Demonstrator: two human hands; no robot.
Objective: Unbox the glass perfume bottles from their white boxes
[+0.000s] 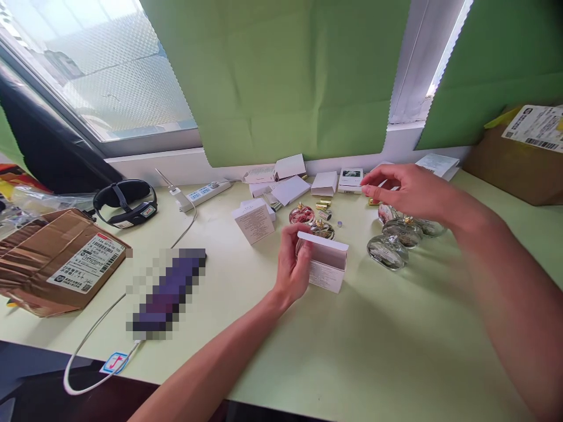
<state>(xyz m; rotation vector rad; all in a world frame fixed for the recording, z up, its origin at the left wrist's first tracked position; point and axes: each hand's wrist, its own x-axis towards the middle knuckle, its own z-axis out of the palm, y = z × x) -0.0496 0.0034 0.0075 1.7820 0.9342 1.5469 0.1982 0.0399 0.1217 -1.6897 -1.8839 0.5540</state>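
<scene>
White card forms the small open carton (326,266) that the left hand (294,265) grips at its left end, fingers clamped on it, its base resting on the pale green bench (360,351). Just behind the carton stand two small perfume bottles (302,214). The right hand (407,189) hovers above a cluster of clear glass bottles (387,252) to the right, fingers loosely apart and holding nothing. More white boxes (324,183) lie near the wall, and a brown parcel (61,264) sits far left.
</scene>
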